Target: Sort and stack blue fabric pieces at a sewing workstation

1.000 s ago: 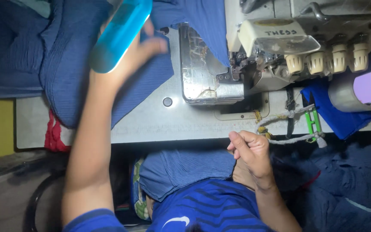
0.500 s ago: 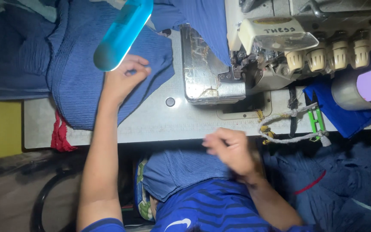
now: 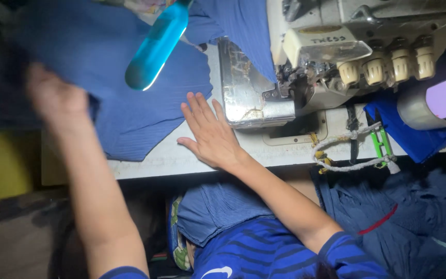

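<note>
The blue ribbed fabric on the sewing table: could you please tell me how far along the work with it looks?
Done: nothing sewn is visible. In hand: the left hand, blurred, is on the blue ribbed fabric spread on the table; the right hand lies flat, palm down, beside the sewing machine. Left: no fabric lies under the presser area yet; more blue cloth sits in the lap.

Left hand (image 3: 58,101) blurred — right hand (image 3: 210,132) flat, fingers spread.

Our left hand (image 3: 58,103), blurred, sits on the ribbed blue fabric piece (image 3: 145,116) spread over the pale tabletop (image 3: 264,155). Right hand (image 3: 210,132) lies flat, fingers spread, touching the fabric edge, just beside the metal plate of the grey overlock sewing machine (image 3: 331,57). Glowing cyan oblong lamp (image 3: 157,45) above the fabric.
</note>
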